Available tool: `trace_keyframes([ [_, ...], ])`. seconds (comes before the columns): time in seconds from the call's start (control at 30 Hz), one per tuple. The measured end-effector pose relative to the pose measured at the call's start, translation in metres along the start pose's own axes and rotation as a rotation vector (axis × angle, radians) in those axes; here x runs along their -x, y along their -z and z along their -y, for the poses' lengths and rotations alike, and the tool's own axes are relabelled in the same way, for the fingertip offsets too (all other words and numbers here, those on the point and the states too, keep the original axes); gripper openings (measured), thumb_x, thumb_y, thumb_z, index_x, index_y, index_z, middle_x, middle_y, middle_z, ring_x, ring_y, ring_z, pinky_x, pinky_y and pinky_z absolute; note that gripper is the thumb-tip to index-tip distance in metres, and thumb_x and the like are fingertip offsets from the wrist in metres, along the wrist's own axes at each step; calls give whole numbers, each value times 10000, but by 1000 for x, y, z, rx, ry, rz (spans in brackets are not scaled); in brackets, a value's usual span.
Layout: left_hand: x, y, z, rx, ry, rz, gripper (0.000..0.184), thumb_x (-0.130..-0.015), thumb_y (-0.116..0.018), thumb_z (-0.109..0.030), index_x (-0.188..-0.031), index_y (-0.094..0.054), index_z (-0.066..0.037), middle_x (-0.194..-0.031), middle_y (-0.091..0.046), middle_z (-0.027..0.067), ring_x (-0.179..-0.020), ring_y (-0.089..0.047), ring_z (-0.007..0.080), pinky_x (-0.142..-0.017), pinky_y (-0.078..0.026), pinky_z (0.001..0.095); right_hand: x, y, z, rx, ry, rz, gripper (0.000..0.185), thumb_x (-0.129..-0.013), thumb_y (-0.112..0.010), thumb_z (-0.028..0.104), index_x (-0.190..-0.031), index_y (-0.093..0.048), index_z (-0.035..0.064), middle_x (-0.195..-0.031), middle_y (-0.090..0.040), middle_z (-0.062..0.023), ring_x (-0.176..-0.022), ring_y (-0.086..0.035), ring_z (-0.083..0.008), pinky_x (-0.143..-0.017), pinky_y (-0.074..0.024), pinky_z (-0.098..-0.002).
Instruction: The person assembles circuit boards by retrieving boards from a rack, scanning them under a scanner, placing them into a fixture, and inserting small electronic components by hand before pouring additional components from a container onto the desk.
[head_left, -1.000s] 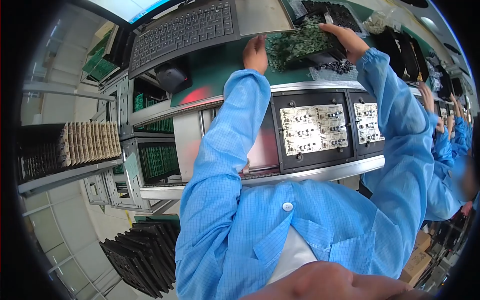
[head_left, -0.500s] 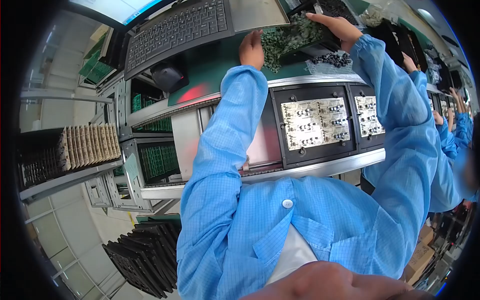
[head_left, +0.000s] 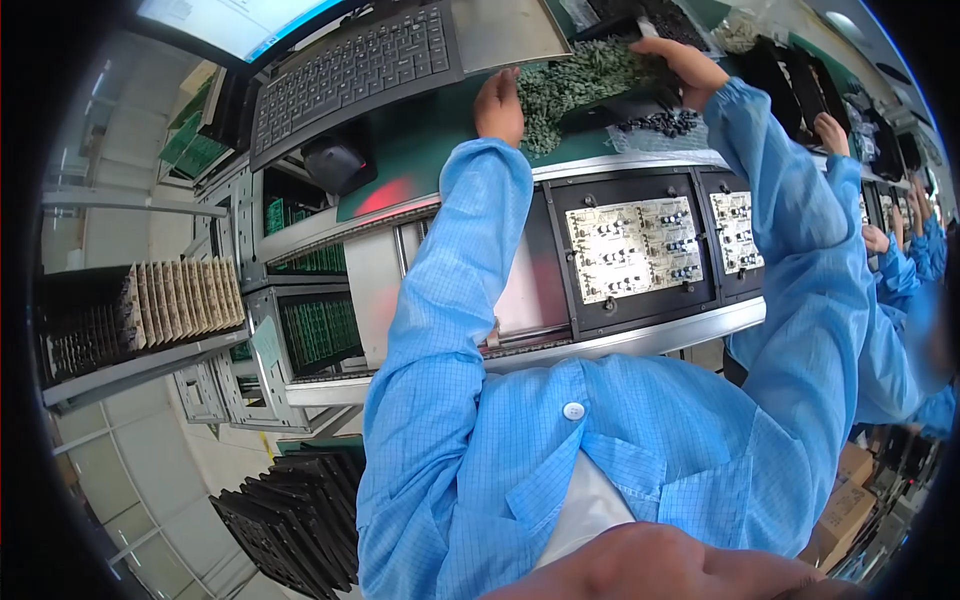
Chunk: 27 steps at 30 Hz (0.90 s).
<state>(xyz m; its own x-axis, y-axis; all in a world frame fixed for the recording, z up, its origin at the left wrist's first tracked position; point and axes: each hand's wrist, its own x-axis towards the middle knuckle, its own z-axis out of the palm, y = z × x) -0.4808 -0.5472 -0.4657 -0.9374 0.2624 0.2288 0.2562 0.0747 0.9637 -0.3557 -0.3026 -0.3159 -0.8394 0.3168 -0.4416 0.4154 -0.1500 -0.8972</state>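
A heap of small grey-green components point(head_left: 580, 85) spreads over the green mat, reaching from my left hand to a dark bin. My left hand point(head_left: 499, 108) stands on its edge at the heap's left side, fingers stretched upward and holding nothing. On the other side, my right hand point(head_left: 690, 72) grips the black bin point(head_left: 655, 98), thumb on its upper edge. The bin is tilted with its mouth toward the heap; my right fingers are partly hidden behind it. A bag of small black parts point(head_left: 668, 125) lies just below the bin.
A keyboard point(head_left: 355, 85) and a black scanner-like device point(head_left: 338, 163) sit to the left. Framed circuit boards point(head_left: 635, 248) lie on the rail in front of me. Black trays point(head_left: 290, 515) are stacked at lower left. A co-worker's hand point(head_left: 831, 134) is at right.
More of the green components now lie spread out between my hands, where they were blurred and moving inside the bin. My right hand has shifted slightly right and down; my left hand stays nearly in place.
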Motion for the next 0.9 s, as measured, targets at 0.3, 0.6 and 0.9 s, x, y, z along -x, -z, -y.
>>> trace_keyframes([
  [0.3, -2, 3, 7, -60, 21, -13, 435, -1127, -512, -381, -1218, -751, -29, -1235, -766, 118, -1204, -688, 243, -1071, -477, 354, -2, 59, -78, -502, -75, 20, 332, -939, -743, 258, -1198, -681, 60, -1110, -754, -82, -960, -735, -254, -923, -608, -489],
  [0.6, -5, 4, 22, -80, -20, -6, 435, -1133, -514, -376, -1233, -747, -22, -1237, -765, 117, -1212, -672, 205, -1085, -461, 337, 42, 78, -109, -765, 66, -80, 268, -949, -726, 235, -1173, -676, 98, -1131, -736, -89, -1003, -714, -293, -829, -575, -512],
  [0.9, -4, 11, 17, -467, -481, 180, 395, -979, -719, -280, -1311, -704, -66, -1356, -694, 146, -1280, -642, 302, -1104, -480, 395, 28, 50, -80, -577, 89, 49, 316, -979, -695, 217, -1233, -678, 30, -1136, -751, -111, -1017, -732, -249, -930, -596, -450],
])
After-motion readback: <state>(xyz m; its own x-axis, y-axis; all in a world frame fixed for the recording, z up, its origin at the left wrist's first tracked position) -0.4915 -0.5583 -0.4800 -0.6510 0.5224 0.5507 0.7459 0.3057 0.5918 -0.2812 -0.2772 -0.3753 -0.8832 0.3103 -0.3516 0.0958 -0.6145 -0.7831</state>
